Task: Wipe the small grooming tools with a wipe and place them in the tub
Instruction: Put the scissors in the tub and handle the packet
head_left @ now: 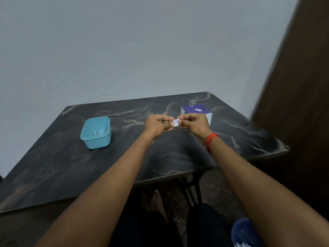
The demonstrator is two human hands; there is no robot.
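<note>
Reference object: the tub (96, 139), a light blue, open-topped plastic container standing upright on the dark marble-pattern table (53, 166).

1. Tub contents. Two or three small pale items (96, 133) lie on the tub floor. They are too small to identify.

2. Left hand (157, 124). Positioned to the right of the tub, raised above the table. The fingers are curled and the thumb and fingertips pinch the left edge of a small packet (176, 122).

3. Right hand (193, 123). Positioned further right of the tub than the left hand, at the same height. Its fingers are also curled, pinching the right edge of the same packet. A red band (211, 141) circles this wrist.

4. Small packet. White with purple print, held between the two hands, well apart from the tub and clear of the table. Whether it is torn open cannot be determined.

5. Box (194, 109). Purple top, white sides, resting on the table to the far right of the tub, partly hidden behind the right hand.

6. Surroundings. A plain pale wall (124, 50) rises behind the tub. A dark brown panel (302, 86) stands far to the right of it. A blurred blue object (243, 230) shows below the table edge, right of and nearer the camera than the tub.
</note>
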